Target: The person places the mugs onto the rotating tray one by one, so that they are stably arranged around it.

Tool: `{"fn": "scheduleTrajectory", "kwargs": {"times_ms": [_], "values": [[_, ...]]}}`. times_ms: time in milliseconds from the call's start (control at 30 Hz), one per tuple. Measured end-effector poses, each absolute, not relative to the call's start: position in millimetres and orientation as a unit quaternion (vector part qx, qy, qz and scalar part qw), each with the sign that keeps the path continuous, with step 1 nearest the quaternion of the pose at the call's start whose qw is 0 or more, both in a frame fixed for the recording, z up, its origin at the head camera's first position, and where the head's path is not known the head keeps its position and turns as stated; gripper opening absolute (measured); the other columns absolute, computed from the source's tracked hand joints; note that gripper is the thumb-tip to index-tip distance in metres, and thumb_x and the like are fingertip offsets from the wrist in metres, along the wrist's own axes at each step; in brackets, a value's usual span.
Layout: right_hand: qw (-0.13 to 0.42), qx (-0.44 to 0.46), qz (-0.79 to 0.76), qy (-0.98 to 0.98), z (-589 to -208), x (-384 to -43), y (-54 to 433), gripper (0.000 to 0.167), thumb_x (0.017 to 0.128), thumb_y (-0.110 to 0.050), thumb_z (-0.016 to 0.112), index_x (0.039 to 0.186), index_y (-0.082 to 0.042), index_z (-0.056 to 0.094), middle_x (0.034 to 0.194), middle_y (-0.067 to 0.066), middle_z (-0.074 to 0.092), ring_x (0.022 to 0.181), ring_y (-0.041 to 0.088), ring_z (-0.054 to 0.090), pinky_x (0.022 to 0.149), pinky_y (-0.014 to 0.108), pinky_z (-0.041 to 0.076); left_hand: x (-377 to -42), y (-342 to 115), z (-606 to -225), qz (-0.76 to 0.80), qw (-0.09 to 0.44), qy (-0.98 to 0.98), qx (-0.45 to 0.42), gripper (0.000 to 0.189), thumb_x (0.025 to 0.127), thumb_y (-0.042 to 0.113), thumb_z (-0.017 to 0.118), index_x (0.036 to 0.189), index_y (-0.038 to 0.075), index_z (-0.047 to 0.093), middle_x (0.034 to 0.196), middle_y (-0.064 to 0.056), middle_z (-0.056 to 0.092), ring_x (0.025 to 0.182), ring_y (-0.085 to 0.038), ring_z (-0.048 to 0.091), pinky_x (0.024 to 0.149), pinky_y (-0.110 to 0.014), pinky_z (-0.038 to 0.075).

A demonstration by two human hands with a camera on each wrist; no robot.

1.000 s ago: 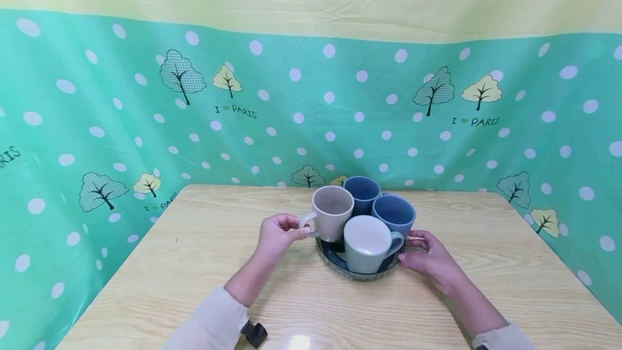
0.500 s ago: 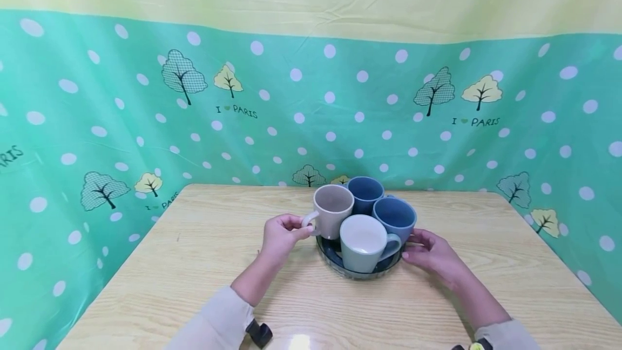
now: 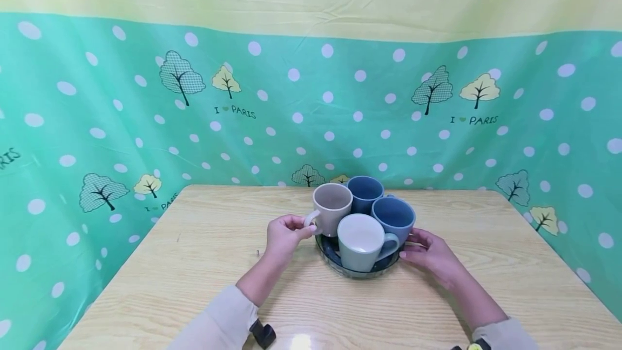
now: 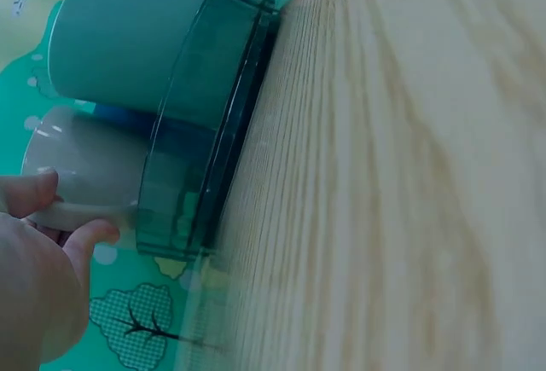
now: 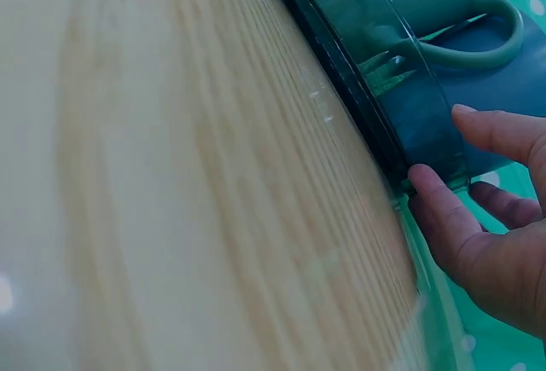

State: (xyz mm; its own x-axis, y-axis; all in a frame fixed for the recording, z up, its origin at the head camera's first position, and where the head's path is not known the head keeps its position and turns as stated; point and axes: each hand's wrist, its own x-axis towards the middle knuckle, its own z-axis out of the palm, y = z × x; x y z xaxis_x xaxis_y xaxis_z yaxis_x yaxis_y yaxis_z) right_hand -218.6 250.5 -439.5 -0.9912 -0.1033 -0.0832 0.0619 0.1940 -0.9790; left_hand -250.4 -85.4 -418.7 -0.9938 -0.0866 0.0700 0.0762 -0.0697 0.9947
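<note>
My left hand (image 3: 284, 239) pinches the handle of a beige mug (image 3: 329, 220), which stands at the left side of a round dark glass tray (image 3: 358, 273). In the left wrist view, the bottom of the mug sits behind the tray's see-through wall (image 4: 192, 192). A pale green mug (image 3: 357, 253) is at the front of the tray, its handle pointing right. Two blue mugs, one at the back (image 3: 365, 204) and one at the right (image 3: 396, 227), fill the remainder. My right hand (image 3: 430, 258) touches the tray's right side with spread, slightly bent fingers (image 5: 444, 213).
The tray rests on a light wooden table (image 3: 204, 253), toward its back edge. A green polka-dot cloth (image 3: 272, 139) hangs behind and at both sides. Dark straps with small devices (image 3: 262, 334) are on both wrists.
The pale green mug has shifted slightly left within the tray. My left hand and the beige mug have moved slightly toward the back, while the right hand stays beside the tray.
</note>
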Motion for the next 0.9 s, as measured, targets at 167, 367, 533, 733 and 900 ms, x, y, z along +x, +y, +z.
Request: {"fn": "scheduleTrajectory", "kwargs": {"times_ms": [167, 367, 533, 733, 900], "values": [[0.060, -0.009, -0.633, 0.772, -439.5, -217.3, 248.3, 0.077, 0.082, -0.002, 0.076, 0.146, 0.007, 0.033, 0.139, 0.029, 0.045, 0.120, 0.036, 0.054, 0.090, 0.031, 0.055, -250.3, -83.3, -423.5, -0.730, 0.049, -0.681, 0.014, 0.020, 0.071, -0.007, 0.081, 0.087, -0.006, 0.069, 0.074, -0.007, 0.066, 0.070, -0.015, 0.064, 0.067, -0.025, 0.059], [0.059, -0.007, -0.632, 0.773, -439.5, -215.1, 246.8, 0.078, 0.082, -0.001, 0.075, 0.146, 0.007, 0.032, 0.138, 0.030, 0.044, 0.120, 0.037, 0.054, 0.090, 0.031, 0.055, -250.6, -80.4, -426.1, -0.710, 0.036, -0.703, 0.020, 0.021, 0.068, -0.003, 0.085, 0.084, -0.003, 0.070, 0.073, -0.004, 0.067, 0.071, -0.013, 0.063, 0.066, -0.024, 0.058], [0.062, 0.002, -0.629, 0.775, -439.6, -213.9, 246.7, 0.079, 0.083, -0.001, 0.075, 0.147, 0.007, 0.030, 0.139, 0.030, 0.043, 0.121, 0.038, 0.053, 0.091, 0.032, 0.055, -251.4, -80.8, -425.4, -0.688, 0.013, -0.725, 0.009, 0.024, 0.067, 0.000, 0.087, 0.083, 0.000, 0.069, 0.078, -0.004, 0.069, 0.076, -0.015, 0.063, 0.069, -0.026, 0.056], [0.062, 0.004, -0.631, 0.773, -438.9, -211.9, 246.1, 0.079, 0.083, 0.000, 0.074, 0.147, 0.007, 0.028, 0.140, 0.030, 0.041, 0.122, 0.040, 0.052, 0.091, 0.032, 0.055, -250.8, -77.9, -423.1, -0.655, -0.008, -0.755, -0.012, 0.025, 0.066, 0.002, 0.088, 0.083, 0.001, 0.069, 0.077, -0.004, 0.069, 0.075, -0.015, 0.064, 0.068, -0.027, 0.055], [0.062, 0.004, -0.633, 0.772, -438.3, -212.4, 244.0, 0.079, 0.083, 0.000, 0.074, 0.147, 0.007, 0.027, 0.141, 0.030, 0.041, 0.122, 0.040, 0.051, 0.091, 0.032, 0.055, -248.2, -72.8, -420.6, -0.637, -0.009, -0.770, -0.026, 0.028, 0.065, 0.003, 0.089, 0.083, 0.002, 0.068, 0.075, -0.003, 0.069, 0.073, -0.014, 0.065, 0.067, -0.027, 0.056]]}}
